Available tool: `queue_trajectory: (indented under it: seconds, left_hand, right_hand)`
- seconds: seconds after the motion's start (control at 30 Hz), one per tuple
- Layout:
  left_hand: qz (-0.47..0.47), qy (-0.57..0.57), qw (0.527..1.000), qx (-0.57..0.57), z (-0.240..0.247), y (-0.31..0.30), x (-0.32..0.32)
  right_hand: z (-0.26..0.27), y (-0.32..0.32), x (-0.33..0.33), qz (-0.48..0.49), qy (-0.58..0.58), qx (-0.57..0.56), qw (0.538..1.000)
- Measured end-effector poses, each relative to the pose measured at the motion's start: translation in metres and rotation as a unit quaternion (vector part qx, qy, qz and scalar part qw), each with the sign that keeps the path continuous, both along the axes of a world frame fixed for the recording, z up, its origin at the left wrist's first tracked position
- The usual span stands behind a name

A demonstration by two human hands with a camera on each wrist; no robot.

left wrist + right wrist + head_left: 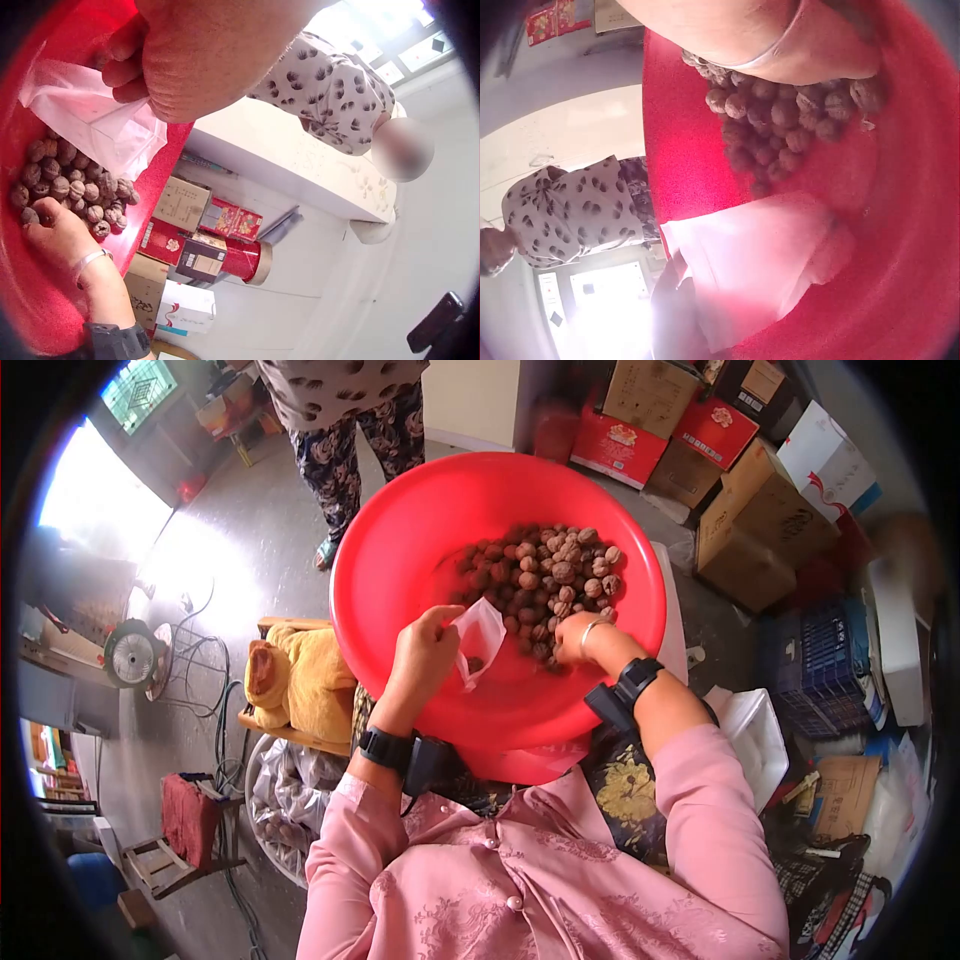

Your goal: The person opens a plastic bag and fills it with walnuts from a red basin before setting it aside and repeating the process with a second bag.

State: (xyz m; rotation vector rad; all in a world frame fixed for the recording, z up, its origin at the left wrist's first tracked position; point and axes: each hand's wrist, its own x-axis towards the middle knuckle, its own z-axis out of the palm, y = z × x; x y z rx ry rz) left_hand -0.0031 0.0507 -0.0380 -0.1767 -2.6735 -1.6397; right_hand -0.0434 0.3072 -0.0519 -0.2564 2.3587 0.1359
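A large red basin [390, 530] holds a heap of walnuts [563, 572]. My left hand [425, 660] pinches the edge of a small white bag [483, 635] over the basin's near side. Something small and brown shows in the bag's lower part in the head view. My right hand [590, 640] is down at the near right edge of the heap, thumb and fingers curled round a walnut [30, 216]. In the right wrist view the fingertips of that hand are hidden, and the white bag [754, 259] spreads open across from it.
A person in patterned trousers [335, 465] stands beyond the basin. Stacked cartons [760, 530] are at the right, near a blue crate [815, 670]. At the left are a yellow padded chair [310, 675], a fan [132, 658] and a basket of plastic bags [290, 790].
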Motion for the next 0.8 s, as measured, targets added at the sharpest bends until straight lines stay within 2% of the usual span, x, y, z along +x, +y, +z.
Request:
queue_trajectory:
  seconds: [0.03,0.07,0.1,0.13,0.27,0.3,0.4,0.47,0.57,0.63,0.7,0.8]
  left_hand:
    - [0.001,-0.018,1.000,0.018,-0.001,-0.001,-0.002]
    - [0.002,-0.035,0.999,0.037,-0.002,-0.001,-0.003]
    - [0.002,-0.037,0.999,0.036,-0.002,-0.001,-0.003]
    - [0.005,-0.063,0.996,0.056,-0.002,-0.001,-0.004]
    - [0.014,-0.093,0.991,0.100,-0.007,-0.002,-0.008]
    - [0.017,-0.091,0.991,0.100,-0.008,-0.002,-0.009]
    - [0.013,-0.095,0.989,0.112,-0.006,-0.001,-0.008]
    - [0.013,-0.098,0.989,0.110,0.002,0.001,-0.006]
    - [0.012,-0.102,0.988,0.118,0.001,0.003,-0.005]
    - [0.013,-0.105,0.986,0.128,0.001,0.005,-0.005]
    - [0.013,-0.103,0.989,0.105,0.002,0.004,-0.005]
    - [0.007,-0.099,0.988,0.118,-0.001,0.003,-0.006]
  right_hand:
    - [-0.002,0.003,-0.001,0.002,0.064,-0.065,0.996]
    - [-0.003,0.008,-0.001,-0.096,0.039,-0.168,0.980]
    - [0.004,0.009,0.001,-0.193,0.012,-0.266,0.944]
    - [0.003,0.011,0.000,-0.244,0.004,-0.347,0.906]
    - [0.043,0.003,0.002,-0.295,-0.051,-0.549,0.780]
    - [0.052,-0.001,0.005,-0.295,-0.018,-0.553,0.779]
    - [0.063,-0.009,0.007,-0.243,-0.023,-0.601,0.761]
    - [0.065,-0.017,0.008,-0.161,0.047,-0.598,0.784]
    - [0.067,-0.031,0.015,-0.171,0.009,-0.616,0.769]
    - [0.063,-0.030,0.014,-0.191,0.007,-0.599,0.777]
    - [0.049,-0.028,0.006,-0.231,-0.032,-0.615,0.753]
    - [0.047,-0.023,0.006,-0.269,-0.058,-0.603,0.748]
